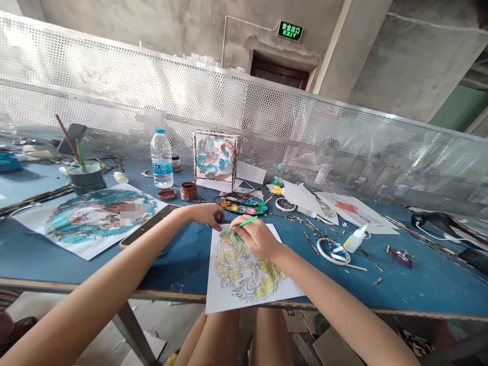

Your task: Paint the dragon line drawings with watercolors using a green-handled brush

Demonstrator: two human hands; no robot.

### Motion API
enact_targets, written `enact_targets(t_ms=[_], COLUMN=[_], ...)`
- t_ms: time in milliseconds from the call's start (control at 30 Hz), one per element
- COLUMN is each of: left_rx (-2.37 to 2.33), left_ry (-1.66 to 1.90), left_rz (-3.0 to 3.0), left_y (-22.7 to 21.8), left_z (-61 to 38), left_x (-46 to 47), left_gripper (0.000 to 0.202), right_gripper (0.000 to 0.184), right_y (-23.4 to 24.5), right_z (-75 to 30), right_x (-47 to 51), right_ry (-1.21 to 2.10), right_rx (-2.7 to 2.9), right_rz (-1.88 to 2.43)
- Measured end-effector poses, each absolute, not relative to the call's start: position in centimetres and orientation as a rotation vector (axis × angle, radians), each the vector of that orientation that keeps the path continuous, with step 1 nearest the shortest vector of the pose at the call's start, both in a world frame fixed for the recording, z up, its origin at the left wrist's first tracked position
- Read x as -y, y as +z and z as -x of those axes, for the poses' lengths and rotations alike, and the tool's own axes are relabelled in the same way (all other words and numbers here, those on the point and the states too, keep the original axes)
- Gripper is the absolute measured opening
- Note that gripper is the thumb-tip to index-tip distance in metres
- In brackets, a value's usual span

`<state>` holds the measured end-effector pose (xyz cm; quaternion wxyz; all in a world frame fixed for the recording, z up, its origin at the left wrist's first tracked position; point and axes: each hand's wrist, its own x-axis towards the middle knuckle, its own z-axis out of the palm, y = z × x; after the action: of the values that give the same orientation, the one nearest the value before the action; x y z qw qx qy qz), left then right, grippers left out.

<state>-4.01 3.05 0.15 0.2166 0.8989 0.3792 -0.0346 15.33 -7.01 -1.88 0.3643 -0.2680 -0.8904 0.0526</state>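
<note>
Drawing sheet (229, 272): brush at the top, both hands on station

Sheet lies at the table's (183, 277) front edge, bottom end overhanging, line art part-filled in yellow. Your right hand (257, 238) is closed in a pen grip on the green brush (248, 221), tip at the drawing's upper left; can't tell if it's touching. Your left hand (208, 215) is half open, fingers loosely curled, nothing visible in it, by the sheet's top left corner; can't confirm paper contact. Paint palette (241, 209) sits just beyond both hands, framed picture (216, 156) standing behind it.
</note>
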Motion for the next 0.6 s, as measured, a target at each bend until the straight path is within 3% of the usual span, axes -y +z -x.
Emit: enact_targets(t_ms=[167,433,600], left_rx=[-1.064,-1.046,-1.045], left_ry=[-0.114,-0.11,-0.104], left_rz=[-2.485,-2.492,-2.479], left_y=[0.37,0.47,0.18], left_z=[3.87,3.84,3.94], left_x=[-2.9,-2.82,-3.14], left_gripper=[0.041,0.038,0.041], right_gripper=[0.022,0.023,0.025], right_y=[-2.1,-1.91,-2.12], right_z=[-15.84,-15.35,-15.64], right_x=[6.38,7.23,6.78], right_ry=[0.057,0.347,0.313], right_rx=[2.251,2.23,2.149], right_rz=[0.793,0.698,0.762])
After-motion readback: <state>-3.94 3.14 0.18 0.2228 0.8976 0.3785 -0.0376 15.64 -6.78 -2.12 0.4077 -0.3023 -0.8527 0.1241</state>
